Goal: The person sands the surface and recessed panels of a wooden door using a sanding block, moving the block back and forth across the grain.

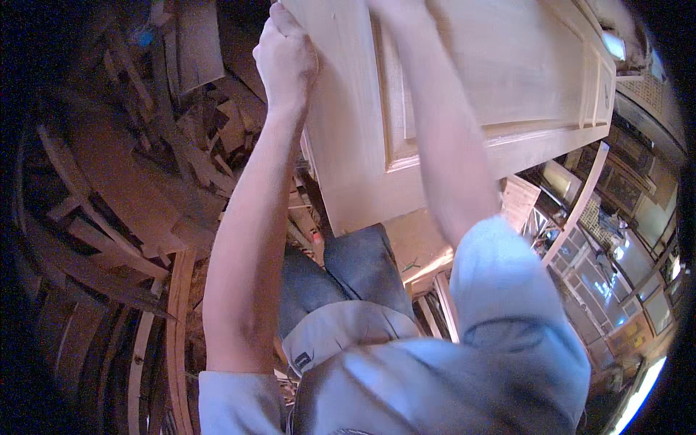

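A pale wooden panelled door (348, 109) with raised mouldings stands in front of me, running from the top of the view toward the right. My left hand (288, 61) is closed on its left edge, near the top of the view. Over the door's face reaches my right arm, blurred by motion. Only the base of my right hand (397, 6) shows at the upper rim of the picture; its fingers are out of sight, so what they touch or hold cannot be made out.
Scrap boards and offcuts (210, 145) lie heaped on the left. Long timber strips (177, 333) stand at the lower left. At right, a slanting wooden slat (580, 203) stands before glazed frames (594, 275). My legs (355, 268) are close beneath the door's lower edge.
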